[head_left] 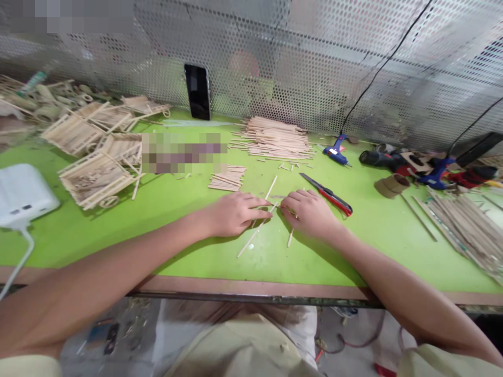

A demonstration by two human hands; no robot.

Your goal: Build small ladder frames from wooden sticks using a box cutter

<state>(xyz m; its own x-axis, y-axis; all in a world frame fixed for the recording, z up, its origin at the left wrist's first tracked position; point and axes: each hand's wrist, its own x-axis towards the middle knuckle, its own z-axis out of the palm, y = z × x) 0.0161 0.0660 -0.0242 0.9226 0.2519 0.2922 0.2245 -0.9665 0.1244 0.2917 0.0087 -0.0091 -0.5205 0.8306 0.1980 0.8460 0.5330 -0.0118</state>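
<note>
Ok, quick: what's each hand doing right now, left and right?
Left hand: open, fingers flat on the long stick.
Right hand: curled over a short stick; grip cannot be told.

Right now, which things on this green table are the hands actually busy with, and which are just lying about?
In hand: left hand and right hand, fingertips meeting on the long stick; short stick under the right hand.
Lying about: box cutter, blue glue gun, stick pile, wooden carts, phone, white power bank.
</note>
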